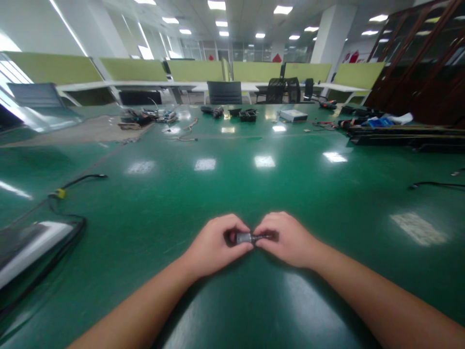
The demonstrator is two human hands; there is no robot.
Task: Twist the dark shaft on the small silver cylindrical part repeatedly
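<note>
Low over the green tabletop [232, 194], a small silver-grey cylinder [243, 238] lies level between my two hands, with a thin dark shaft at its right end. My left hand [217, 245] is closed round the cylinder, thumb below and fingers above. Thumb and forefinger of my right hand [288, 241] pinch the dark shaft. My two sets of fingertips almost meet at the middle of the piece. Its exact kind is too small and blurred to tell, and its left end is partly hidden in my left hand.
At the left lie a black cable [82, 180] with a yellow tag and a grey-white device [36, 245]. Another cable [436, 184] lies at the right. Along the far side are electronic parts [148, 116], a flat silver box [292, 116] and stacked dark bars [403, 138].
</note>
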